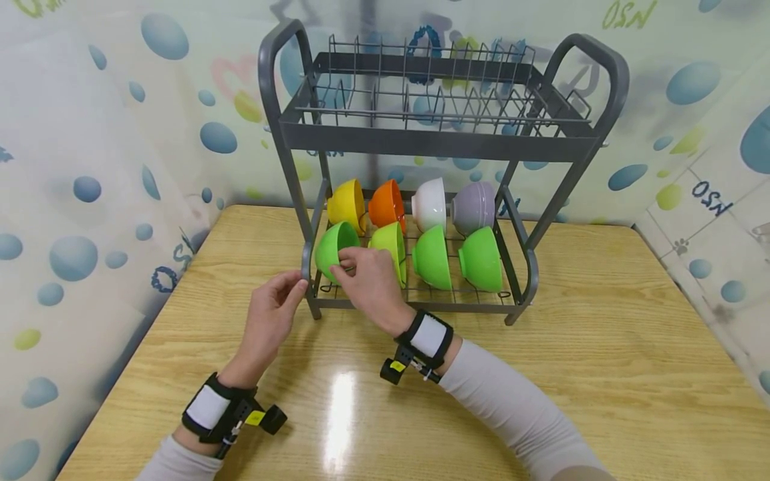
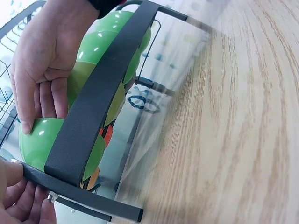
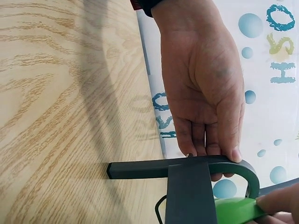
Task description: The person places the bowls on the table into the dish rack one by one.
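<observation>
On the lower tier of a dark grey two-tier dish rack [image 1: 433, 143], bowls stand on their sides in two rows. My right hand [image 1: 374, 286] pinches the rim of the green bowl [image 1: 327, 254] at the front left, thumb and fingers on its edge. That bowl [image 2: 39, 142] also shows in the left wrist view, below the right hand. At the rack's lower left corner, my left hand [image 1: 272, 314] holds the frame between thumb and fingers; the right wrist view shows the left hand [image 3: 203, 88] with its fingertips partly behind the bar.
The front row also has a yellow-green bowl [image 1: 390, 240] and two green bowls [image 1: 432, 259]. Behind stand yellow [image 1: 345, 204], orange [image 1: 385, 204], white [image 1: 429, 200] and lilac [image 1: 475, 206] bowls. Above them is a wire upper tier [image 1: 409, 110]. The rack stands on a wooden table [image 1: 601, 347] against a patterned backdrop.
</observation>
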The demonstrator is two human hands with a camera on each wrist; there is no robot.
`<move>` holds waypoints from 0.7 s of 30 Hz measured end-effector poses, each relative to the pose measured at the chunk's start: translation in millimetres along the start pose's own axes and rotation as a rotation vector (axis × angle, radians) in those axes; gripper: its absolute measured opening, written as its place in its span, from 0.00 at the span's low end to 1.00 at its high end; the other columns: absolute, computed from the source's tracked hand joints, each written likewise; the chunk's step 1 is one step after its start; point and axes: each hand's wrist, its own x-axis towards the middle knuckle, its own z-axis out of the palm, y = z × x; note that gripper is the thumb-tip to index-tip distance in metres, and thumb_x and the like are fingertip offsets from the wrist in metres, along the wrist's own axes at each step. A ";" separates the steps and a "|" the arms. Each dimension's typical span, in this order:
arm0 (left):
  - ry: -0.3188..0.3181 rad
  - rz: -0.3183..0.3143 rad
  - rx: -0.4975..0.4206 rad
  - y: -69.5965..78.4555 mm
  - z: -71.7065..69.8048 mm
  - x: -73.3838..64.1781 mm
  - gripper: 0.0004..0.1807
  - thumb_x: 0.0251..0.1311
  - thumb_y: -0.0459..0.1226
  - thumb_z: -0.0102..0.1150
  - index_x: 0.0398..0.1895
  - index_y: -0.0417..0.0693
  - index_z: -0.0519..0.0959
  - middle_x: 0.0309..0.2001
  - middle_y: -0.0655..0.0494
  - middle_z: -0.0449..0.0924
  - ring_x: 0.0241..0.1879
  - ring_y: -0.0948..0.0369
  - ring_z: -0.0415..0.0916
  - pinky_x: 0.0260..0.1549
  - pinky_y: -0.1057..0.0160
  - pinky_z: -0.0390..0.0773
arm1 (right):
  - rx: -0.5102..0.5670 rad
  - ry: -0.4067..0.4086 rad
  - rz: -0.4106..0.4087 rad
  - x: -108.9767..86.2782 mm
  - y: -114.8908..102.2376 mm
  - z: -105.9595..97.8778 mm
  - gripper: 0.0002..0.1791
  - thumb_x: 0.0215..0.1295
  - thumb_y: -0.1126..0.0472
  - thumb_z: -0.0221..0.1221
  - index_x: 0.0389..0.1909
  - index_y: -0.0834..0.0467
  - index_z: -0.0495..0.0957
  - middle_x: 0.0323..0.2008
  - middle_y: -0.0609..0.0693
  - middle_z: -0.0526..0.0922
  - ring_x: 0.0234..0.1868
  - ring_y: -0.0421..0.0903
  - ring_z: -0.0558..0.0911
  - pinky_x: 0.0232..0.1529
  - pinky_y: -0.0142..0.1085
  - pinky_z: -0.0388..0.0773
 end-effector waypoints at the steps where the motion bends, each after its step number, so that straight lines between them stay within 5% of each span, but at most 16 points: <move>1: -0.001 -0.001 -0.001 -0.3 0.3 0.0 0.20 0.67 0.44 0.52 0.53 0.38 0.78 0.44 0.42 0.82 0.39 0.63 0.77 0.36 0.75 0.75 | -0.003 -0.003 -0.001 -0.3 0.2 -0.3 0.14 0.61 0.58 0.63 0.45 0.59 0.84 0.37 0.51 0.89 0.35 0.39 0.86 0.32 0.24 0.79; 15: -0.036 0.005 0.043 0.2 -2.0 1.8 0.21 0.67 0.44 0.52 0.55 0.39 0.77 0.47 0.42 0.81 0.42 0.59 0.78 0.39 0.75 0.75 | 0.058 -0.025 -0.027 0.4 3.1 -24.5 0.17 0.62 0.55 0.62 0.48 0.62 0.82 0.38 0.52 0.88 0.33 0.40 0.86 0.32 0.25 0.80; 18: 0.003 0.065 0.119 1.7 -3.7 1.7 0.21 0.67 0.44 0.52 0.55 0.39 0.77 0.47 0.43 0.82 0.43 0.58 0.78 0.41 0.73 0.76 | 0.101 -0.021 -0.034 -0.4 6.1 -40.4 0.18 0.61 0.54 0.62 0.47 0.62 0.82 0.38 0.53 0.88 0.32 0.40 0.86 0.32 0.26 0.81; 21: 0.103 0.223 0.192 8.3 -4.5 1.5 0.19 0.66 0.41 0.54 0.54 0.38 0.77 0.47 0.43 0.81 0.45 0.55 0.78 0.46 0.64 0.78 | 0.124 -0.015 -0.066 -1.5 11.5 -60.5 0.19 0.61 0.54 0.63 0.49 0.60 0.82 0.40 0.53 0.88 0.32 0.40 0.86 0.34 0.28 0.81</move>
